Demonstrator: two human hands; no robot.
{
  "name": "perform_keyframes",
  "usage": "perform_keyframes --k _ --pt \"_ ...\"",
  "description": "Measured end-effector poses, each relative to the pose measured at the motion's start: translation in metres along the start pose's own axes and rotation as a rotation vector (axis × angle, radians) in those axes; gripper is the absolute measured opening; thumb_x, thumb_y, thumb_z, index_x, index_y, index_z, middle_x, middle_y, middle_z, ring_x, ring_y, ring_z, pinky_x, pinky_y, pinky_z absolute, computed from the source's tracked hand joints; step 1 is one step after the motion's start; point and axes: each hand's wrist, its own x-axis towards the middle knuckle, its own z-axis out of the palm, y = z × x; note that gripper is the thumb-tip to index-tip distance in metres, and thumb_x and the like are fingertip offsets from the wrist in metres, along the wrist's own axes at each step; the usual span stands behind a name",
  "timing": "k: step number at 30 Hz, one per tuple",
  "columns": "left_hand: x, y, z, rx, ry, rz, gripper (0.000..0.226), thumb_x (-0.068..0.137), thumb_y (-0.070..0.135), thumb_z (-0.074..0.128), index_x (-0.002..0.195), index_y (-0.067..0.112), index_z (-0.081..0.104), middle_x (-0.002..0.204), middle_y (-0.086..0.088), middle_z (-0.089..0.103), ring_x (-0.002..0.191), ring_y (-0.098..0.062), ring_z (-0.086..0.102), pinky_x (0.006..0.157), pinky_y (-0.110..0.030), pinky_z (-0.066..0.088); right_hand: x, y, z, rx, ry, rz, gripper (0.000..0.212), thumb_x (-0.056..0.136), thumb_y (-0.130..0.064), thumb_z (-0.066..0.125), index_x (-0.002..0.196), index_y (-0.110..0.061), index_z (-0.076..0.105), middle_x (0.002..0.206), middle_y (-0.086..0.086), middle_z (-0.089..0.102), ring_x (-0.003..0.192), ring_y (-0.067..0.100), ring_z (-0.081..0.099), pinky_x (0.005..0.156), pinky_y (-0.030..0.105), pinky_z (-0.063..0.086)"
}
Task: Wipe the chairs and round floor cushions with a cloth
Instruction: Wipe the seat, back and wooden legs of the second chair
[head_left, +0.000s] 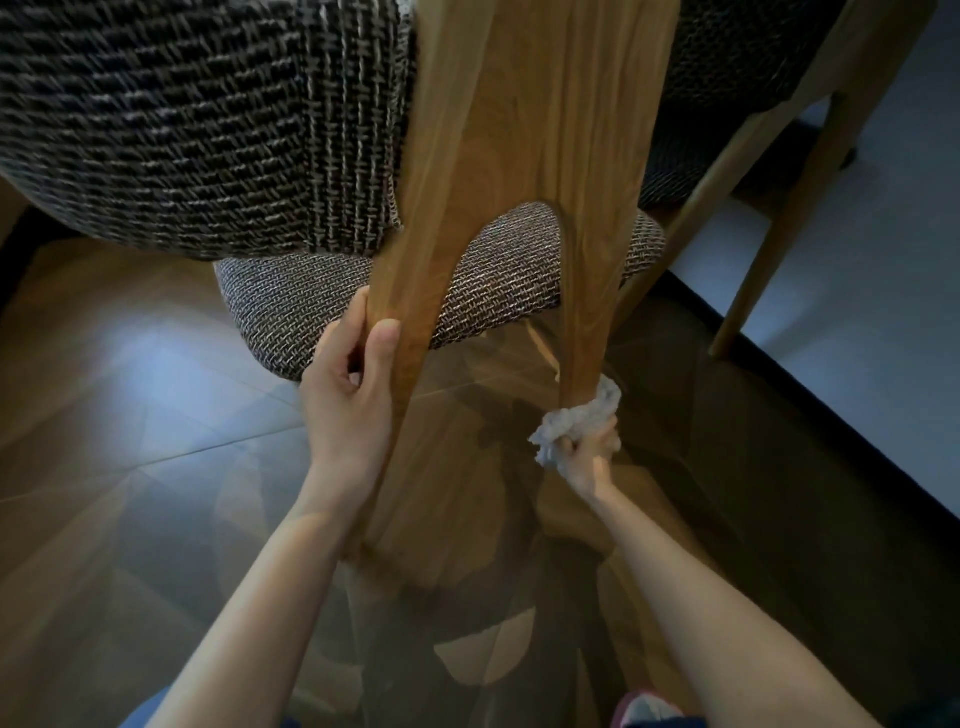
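A wooden chair (524, 114) fills the middle of the view, seen from behind and above. Its back splits into two rear legs, and its backrest (182, 119) and seat (498, 280) are covered in dark woven fabric. My left hand (350, 395) grips the left rear leg just below the seat. My right hand (587, 457) holds a crumpled white cloth (576, 415) pressed against the right rear leg (584, 332), lower down near the floor.
A second wooden chair (810, 156) with the same dark fabric stands at the upper right, its legs on pale floor. A dark strip (810, 395) divides that pale floor from the wood-patterned floor (130, 441) under me. My knees show at the bottom edge.
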Motion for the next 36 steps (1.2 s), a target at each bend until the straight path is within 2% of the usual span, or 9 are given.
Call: perform_keyframes --k 3,6,9,12,16,20,25,30,36 --pt "0.0 0.002 -0.002 -0.008 -0.013 -0.008 0.039 0.098 0.021 0.051 0.136 0.014 0.051 0.123 -0.004 0.061 0.115 -0.018 0.057 0.094 -0.024 0.046 -0.027 -0.033 -0.011 0.074 0.268 -0.315 0.072 0.092 -0.017 0.062 0.144 0.005 0.018 0.138 0.029 0.032 0.126 0.041 0.032 0.104 0.029 0.02" --pt "0.002 0.004 -0.004 0.012 -0.028 0.005 0.041 0.097 0.018 0.052 0.137 0.011 0.049 0.123 0.003 0.059 0.116 -0.009 0.056 0.096 -0.015 0.043 -0.045 -0.075 -0.036 0.104 0.439 -0.547 0.071 0.091 -0.022 0.063 0.143 0.004 0.022 0.133 0.03 0.034 0.123 0.045 0.034 0.104 0.039 0.023" --pt "0.003 0.007 -0.008 0.042 -0.058 0.036 0.042 0.096 0.019 0.052 0.137 0.009 0.049 0.125 -0.001 0.06 0.117 -0.008 0.056 0.1 -0.02 0.043 -0.065 -0.124 -0.07 0.217 0.589 -0.757 0.07 0.086 -0.019 0.071 0.138 -0.019 0.024 0.13 0.021 0.035 0.121 0.029 0.038 0.101 0.04 0.039" --pt "0.003 0.008 -0.01 0.053 -0.065 0.064 0.04 0.096 0.018 0.054 0.135 0.012 0.048 0.112 0.014 0.058 0.102 0.012 0.055 0.087 -0.005 0.041 -0.082 -0.172 -0.102 0.284 0.622 -0.904 0.065 0.084 -0.018 0.072 0.134 -0.027 0.031 0.128 0.019 0.034 0.122 0.025 0.038 0.103 0.041 0.041" --pt "0.005 0.008 -0.013 0.01 -0.08 0.018 0.042 0.094 0.019 0.056 0.133 0.005 0.052 0.118 0.005 0.06 0.11 -0.006 0.057 0.098 -0.019 0.044 -0.106 -0.213 -0.116 0.131 0.678 -1.079 0.061 0.083 -0.026 0.07 0.133 -0.029 0.035 0.13 0.02 0.032 0.123 0.032 0.037 0.105 0.037 0.036" --pt "0.006 0.012 -0.015 -0.001 -0.117 -0.042 0.043 0.094 0.017 0.057 0.135 0.007 0.051 0.126 0.002 0.058 0.116 -0.01 0.056 0.105 -0.032 0.043 -0.127 -0.223 -0.091 0.077 0.659 -1.161 0.056 0.083 -0.026 0.067 0.132 -0.032 0.04 0.129 0.002 0.025 0.123 0.029 0.035 0.107 0.031 0.03" --pt "0.008 0.024 -0.032 0.022 -0.269 -0.076 0.035 0.096 0.008 0.052 0.131 0.002 0.053 0.13 -0.013 0.058 0.12 -0.021 0.055 0.105 -0.035 0.042 -0.138 -0.202 -0.056 0.179 0.457 -1.059 0.063 0.077 -0.013 0.075 0.127 -0.026 0.039 0.127 0.019 0.033 0.118 0.009 0.03 0.1 0.016 0.03" --pt "-0.008 0.046 -0.067 -0.086 -0.462 -0.088 0.041 0.091 -0.004 0.056 0.129 0.013 0.051 0.133 -0.003 0.056 0.124 -0.014 0.052 0.1 -0.021 0.044 -0.141 -0.187 -0.051 0.17 0.249 -1.086 0.05 0.078 -0.039 0.069 0.119 -0.025 0.043 0.119 0.001 0.03 0.11 0.005 0.036 0.093 0.001 0.027" --pt "-0.021 0.068 -0.067 -0.286 -0.209 -0.17 0.049 0.079 0.015 0.072 0.125 0.013 0.055 0.117 0.004 0.066 0.104 -0.001 0.063 0.081 -0.014 0.05 -0.146 -0.179 -0.081 -0.039 0.03 -1.094 0.062 0.077 -0.05 0.061 0.132 -0.034 0.038 0.126 -0.005 0.03 0.124 0.01 0.034 0.103 0.016 0.029"
